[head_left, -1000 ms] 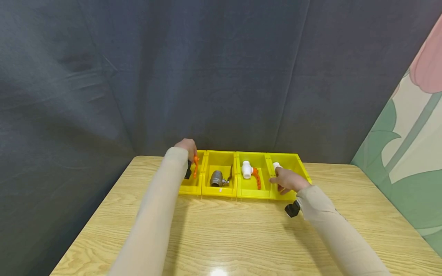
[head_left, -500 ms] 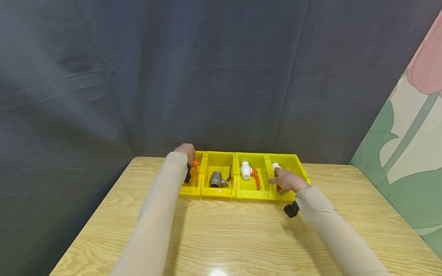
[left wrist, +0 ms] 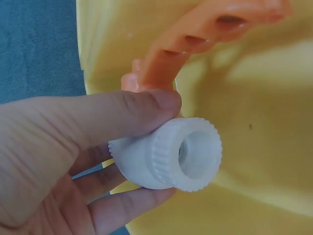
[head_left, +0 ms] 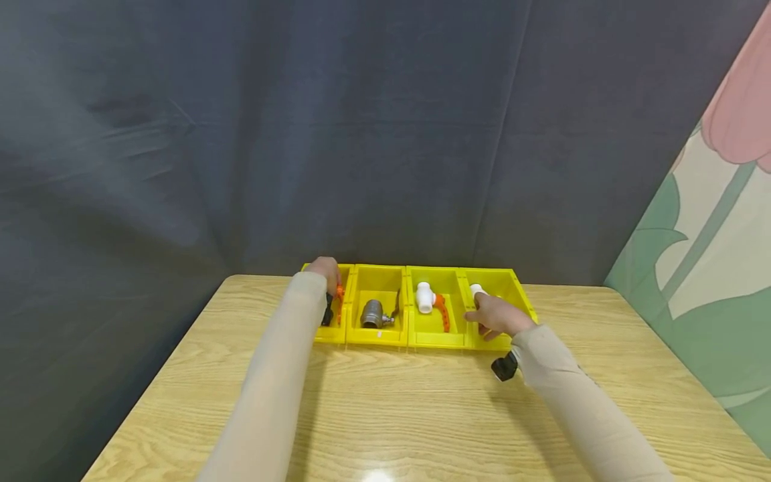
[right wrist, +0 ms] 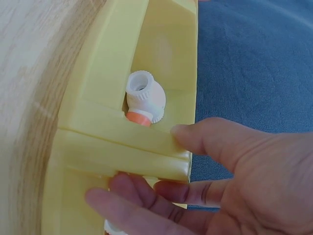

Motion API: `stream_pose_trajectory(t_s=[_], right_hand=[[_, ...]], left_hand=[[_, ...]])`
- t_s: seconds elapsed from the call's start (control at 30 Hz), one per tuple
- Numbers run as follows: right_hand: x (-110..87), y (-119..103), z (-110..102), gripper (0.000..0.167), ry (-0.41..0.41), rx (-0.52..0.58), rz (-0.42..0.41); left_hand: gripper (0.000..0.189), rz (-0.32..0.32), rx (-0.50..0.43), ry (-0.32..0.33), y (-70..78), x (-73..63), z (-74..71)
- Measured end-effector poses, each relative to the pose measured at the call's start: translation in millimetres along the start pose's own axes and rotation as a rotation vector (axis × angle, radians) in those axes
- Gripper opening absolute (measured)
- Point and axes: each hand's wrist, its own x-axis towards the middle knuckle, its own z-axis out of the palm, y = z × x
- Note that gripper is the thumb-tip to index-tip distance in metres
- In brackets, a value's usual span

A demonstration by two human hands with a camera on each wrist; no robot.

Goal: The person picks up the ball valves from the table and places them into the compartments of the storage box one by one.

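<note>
In the leftmost yellow bin (head_left: pixel 328 338), my left hand (head_left: pixel 325 269) holds a white plastic ball valve (left wrist: pixel 161 152) with an orange handle (left wrist: pixel 195 39). The thumb presses the top of its body and the fingers curl underneath; one ribbed open end faces out. My right hand (head_left: pixel 498 314) straddles the divider (right wrist: pixel 122 149) between the two right-hand bins, thumb on one side, fingers inside the rightmost bin. Another white valve (head_left: pixel 477 289) lies there, mostly hidden behind the fingers. In the neighbouring bin sits a white ball valve (head_left: pixel 424 298) with an orange handle.
The second bin from the left contains a metal ball valve (head_left: pixel 373 313) with a dark lever. All the bins stand side by side at the back of a wooden table (head_left: pixel 385 408). A dark curtain (head_left: pixel 361 134) hangs behind, and a flowered panel (head_left: pixel 705 268) rises at right.
My left hand has lowered a little into the leftmost bin with the valve. The right hand keeps its place on the divider. The head view has shifted slightly.
</note>
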Motion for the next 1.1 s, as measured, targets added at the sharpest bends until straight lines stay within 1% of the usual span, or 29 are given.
stream_pose_trajectory(t_s=[0.13, 0.33, 0.43, 0.67, 0.83, 0.9, 1.0, 1.1], right_hand=[[-0.6, -1.5, 0.6, 0.035, 0.001, -0.003, 0.005], [-0.9, -1.5, 0.1, 0.038, -0.002, 0.001, 0.011], [-1.1, -1.9, -0.2, 0.039, -0.002, 0.011, 0.027], [-0.7, -1.1, -0.1, 0.041, -0.010, 0.017, 0.025], [-0.8, -1.3, 0.7, 0.042, -0.008, 0.016, 0.026], [-0.5, -1.0, 0.9, 0.041, -0.007, 0.013, 0.025], [0.1, -0.6, 1.2, 0.041, -0.005, 0.011, 0.027], [0.3, -0.6, 1.7, 0.042, -0.003, 0.008, 0.033]], left_hand=[[0.022, -0.010, -0.015, -0.005, 0.0, 0.1, 3.8], [0.018, -0.025, -0.085, 0.020, -2.1, 5.5, 13.8], [0.016, -0.027, -0.109, 0.034, -3.5, 8.5, 18.9], [0.014, -0.024, -0.121, 0.038, -7.2, 13.1, 28.3], [0.015, -0.012, -0.128, 0.049, -8.4, 12.8, 29.8], [0.017, -0.007, -0.116, 0.052, -8.2, 12.2, 29.9], [0.017, -0.006, -0.116, 0.047, -7.8, 9.9, 30.4], [0.018, 0.009, -0.103, 0.043, -8.5, 10.3, 31.8]])
